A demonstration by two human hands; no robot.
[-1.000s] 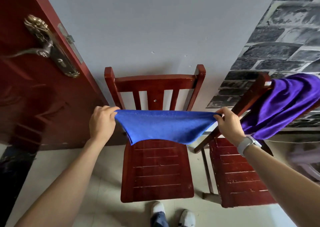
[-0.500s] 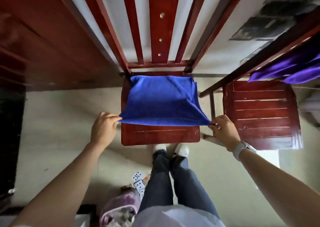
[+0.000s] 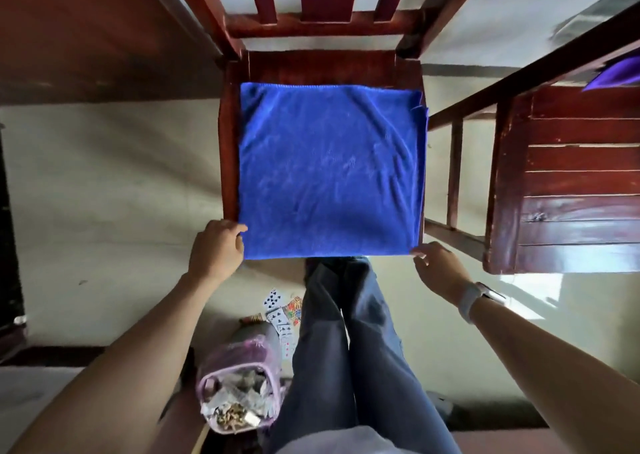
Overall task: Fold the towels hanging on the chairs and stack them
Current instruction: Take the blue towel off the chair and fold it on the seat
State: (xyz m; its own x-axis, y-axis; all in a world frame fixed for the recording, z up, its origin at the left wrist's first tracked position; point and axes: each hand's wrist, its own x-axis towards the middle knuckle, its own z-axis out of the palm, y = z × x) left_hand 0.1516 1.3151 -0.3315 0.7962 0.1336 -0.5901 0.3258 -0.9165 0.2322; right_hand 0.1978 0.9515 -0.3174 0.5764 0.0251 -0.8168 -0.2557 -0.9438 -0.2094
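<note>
your blue towel (image 3: 330,169) lies flat, folded, covering the chair seat (image 3: 230,141). your left hand (image 3: 216,251) pinches its near corner; your right hand (image 3: 438,268) touches the other, fingers loose. the pink bin (image 3: 239,384) holds scraps.

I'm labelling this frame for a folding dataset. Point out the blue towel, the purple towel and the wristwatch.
blue towel (image 3: 330,169): head view, middle of the cloth spread flat on the chair seat.
purple towel (image 3: 620,74): head view, visible corner at the right edge.
wristwatch (image 3: 479,299): head view, band on the right wrist.
</note>
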